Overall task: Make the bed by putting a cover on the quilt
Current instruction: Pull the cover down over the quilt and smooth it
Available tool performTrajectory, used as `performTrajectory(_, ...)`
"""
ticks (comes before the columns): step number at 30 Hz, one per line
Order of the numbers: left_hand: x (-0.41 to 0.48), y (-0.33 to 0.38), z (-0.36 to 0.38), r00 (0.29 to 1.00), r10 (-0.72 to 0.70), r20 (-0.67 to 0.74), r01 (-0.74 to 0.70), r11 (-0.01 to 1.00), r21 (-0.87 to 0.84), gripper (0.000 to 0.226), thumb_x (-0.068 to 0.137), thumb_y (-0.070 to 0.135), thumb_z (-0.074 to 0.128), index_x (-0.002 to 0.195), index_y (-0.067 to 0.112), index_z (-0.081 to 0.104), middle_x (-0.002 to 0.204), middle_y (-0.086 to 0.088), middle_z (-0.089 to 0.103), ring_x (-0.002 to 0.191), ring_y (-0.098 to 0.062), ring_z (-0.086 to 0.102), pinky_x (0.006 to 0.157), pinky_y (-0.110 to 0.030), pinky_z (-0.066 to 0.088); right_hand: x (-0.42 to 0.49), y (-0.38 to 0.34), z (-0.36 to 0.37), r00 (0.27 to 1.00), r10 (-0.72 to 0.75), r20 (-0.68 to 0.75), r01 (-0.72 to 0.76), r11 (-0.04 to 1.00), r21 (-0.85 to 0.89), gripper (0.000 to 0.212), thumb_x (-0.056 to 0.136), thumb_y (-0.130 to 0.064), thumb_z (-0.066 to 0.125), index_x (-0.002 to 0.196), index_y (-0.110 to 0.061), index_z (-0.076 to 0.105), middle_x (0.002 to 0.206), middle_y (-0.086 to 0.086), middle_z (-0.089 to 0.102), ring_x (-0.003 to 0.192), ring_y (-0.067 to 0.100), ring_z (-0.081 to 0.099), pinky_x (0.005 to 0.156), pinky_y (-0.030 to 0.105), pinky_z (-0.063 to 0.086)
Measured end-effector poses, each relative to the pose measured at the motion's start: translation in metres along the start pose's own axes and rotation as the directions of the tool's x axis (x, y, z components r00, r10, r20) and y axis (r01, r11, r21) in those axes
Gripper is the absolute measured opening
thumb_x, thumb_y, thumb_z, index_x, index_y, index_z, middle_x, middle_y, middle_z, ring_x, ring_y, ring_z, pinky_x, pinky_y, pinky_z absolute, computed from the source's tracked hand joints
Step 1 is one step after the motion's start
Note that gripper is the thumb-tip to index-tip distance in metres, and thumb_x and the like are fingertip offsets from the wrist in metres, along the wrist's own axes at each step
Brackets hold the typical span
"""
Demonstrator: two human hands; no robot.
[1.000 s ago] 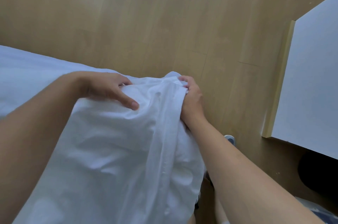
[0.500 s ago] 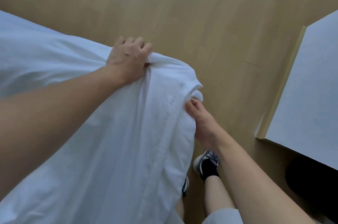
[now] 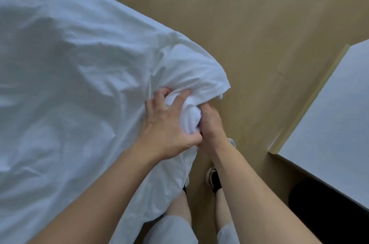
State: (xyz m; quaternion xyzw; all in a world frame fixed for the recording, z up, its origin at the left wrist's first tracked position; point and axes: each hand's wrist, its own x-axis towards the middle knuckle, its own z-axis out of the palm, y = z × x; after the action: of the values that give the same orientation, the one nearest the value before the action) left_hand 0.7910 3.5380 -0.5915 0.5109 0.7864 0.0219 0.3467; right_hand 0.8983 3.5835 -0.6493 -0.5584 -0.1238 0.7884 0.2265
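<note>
Bedding fills the left half of your view: a white cover (image 3: 79,64), creased and puffed, runs from the far left to the near edge and hangs in front of your left leg. At its right tip, near the middle of the scene, the cloth is gathered into a tight corner wad (image 3: 191,118). Your left hand (image 3: 169,126) is clamped on that wad from the left, fingers curled into the cloth. Your right hand (image 3: 211,126) grips it from the right, touching your left hand, its fingertips buried in the folds. The wad may be the quilt's corner inside the cover, but the folds hide too much to be sure. Beneath your hands lies a pale wooden floor (image 3: 249,24), with your right shoe (image 3: 212,179) on it. A white panel (image 3: 329,114) with a tan edge sits to the right.
</note>
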Motion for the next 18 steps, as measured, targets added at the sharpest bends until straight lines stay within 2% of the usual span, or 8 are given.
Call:
performTrajectory(2, 0.0, -0.002, 0.017, 0.999, 0.01, -0.039, -0.005, 0.99, 0.138, 0.105, 0.065, 0.053, 0.07, 0.152, 0.041, 0.013, 0.15, -0.002, 0.012, 0.132, -0.034, 0.022, 0.106, -0.055, 0.039, -0.002, 0.005, -0.01, 0.998, -0.055, 0.015, 0.055, 0.998, -0.022, 0.046, 0.091, -0.042, 0.069, 0.113, -0.002, 0.065, 0.105, 0.017, 0.073, 0.097, 0.024, 0.071, 0.085, 0.041, 0.059)
performTrajectory(3, 0.001, -0.005, 0.023, 0.994, 0.024, -0.109, -0.003, 0.982, 0.188, 0.102, 0.069, 0.046, 0.068, 0.154, 0.038, 0.012, 0.154, -0.007, 0.012, 0.137, -0.038, 0.02, 0.106, -0.059, 0.038, -0.004, 0.009, -0.016, 0.992, -0.125, -0.019, 0.123, 0.986, -0.109, 0.046, 0.087, -0.041, 0.075, 0.097, 0.002, 0.062, 0.091, 0.019, 0.069, 0.085, 0.018, 0.066, 0.079, 0.037, 0.057)
performTrajectory(5, 0.005, -0.015, 0.032, 0.972, 0.008, -0.233, 0.048, 0.972, 0.231, 0.097, 0.076, 0.026, 0.067, 0.156, 0.033, 0.013, 0.16, -0.012, 0.012, 0.146, -0.043, 0.014, 0.107, -0.063, 0.037, -0.011, 0.017, -0.031, 0.964, -0.255, -0.07, 0.225, 0.929, -0.293, 0.044, 0.081, -0.033, 0.083, 0.072, -0.01, 0.047, 0.065, 0.001, 0.049, 0.063, 0.009, 0.046, 0.059, 0.019, 0.042)
performTrajectory(7, 0.006, -0.022, 0.038, 0.966, -0.017, -0.258, 0.087, 0.961, 0.263, 0.1, 0.077, 0.012, 0.067, 0.158, 0.03, 0.011, 0.164, -0.012, 0.008, 0.151, -0.044, 0.006, 0.108, -0.064, 0.036, -0.014, 0.025, -0.053, 0.952, -0.296, -0.077, 0.249, 0.898, -0.363, 0.049, 0.08, -0.03, 0.084, 0.071, -0.017, 0.038, 0.059, -0.012, 0.038, 0.056, 0.006, 0.035, 0.052, 0.016, 0.031)
performTrajectory(10, -0.006, -0.005, 0.061, 0.998, -0.008, -0.055, 0.029, 0.919, 0.392, 0.105, 0.08, 0.02, 0.062, 0.159, 0.03, -0.007, 0.165, -0.011, -0.017, 0.15, -0.044, -0.017, 0.117, -0.067, 0.013, -0.017, 0.028, -0.06, 0.963, -0.256, -0.083, 0.2, 0.888, -0.414, 0.047, 0.085, -0.041, 0.078, 0.072, -0.016, 0.041, 0.062, -0.011, 0.043, 0.058, 0.007, 0.041, 0.059, 0.02, 0.035)
performTrajectory(13, -0.016, 0.023, 0.079, 0.982, -0.042, 0.186, -0.023, 0.943, 0.333, 0.1, 0.083, 0.045, 0.052, 0.157, 0.031, -0.014, 0.164, -0.005, -0.025, 0.149, -0.038, -0.025, 0.119, -0.063, 0.002, -0.014, 0.03, -0.058, 0.98, -0.173, -0.102, 0.125, 0.922, -0.367, 0.036, 0.08, -0.051, 0.07, 0.095, -0.018, 0.067, 0.093, -0.003, 0.073, 0.092, 0.016, 0.07, 0.083, 0.034, 0.054)
performTrajectory(15, -0.011, 0.027, 0.064, 0.96, -0.021, 0.278, -0.053, 0.965, 0.258, 0.088, 0.087, 0.053, 0.043, 0.158, 0.035, -0.005, 0.166, -0.002, -0.016, 0.152, -0.035, -0.016, 0.121, -0.059, 0.008, -0.018, 0.024, -0.062, 0.979, -0.16, -0.127, 0.091, 0.9, -0.426, 0.032, 0.082, -0.047, 0.061, 0.095, -0.018, 0.067, 0.092, 0.0, 0.072, 0.095, 0.025, 0.068, 0.086, 0.043, 0.054)
performTrajectory(18, -0.002, 0.02, 0.014, 0.908, 0.064, 0.414, -0.091, 0.995, 0.046, 0.057, 0.098, 0.038, 0.041, 0.154, 0.034, 0.031, 0.162, 0.002, 0.028, 0.148, -0.024, 0.026, 0.115, -0.04, 0.03, -0.024, 0.008, -0.063, 0.885, -0.406, -0.229, 0.084, 0.623, -0.778, 0.034, 0.093, -0.048, 0.057, 0.09, -0.015, 0.057, 0.098, 0.0, 0.057, 0.101, 0.029, 0.056, 0.087, 0.042, 0.046)
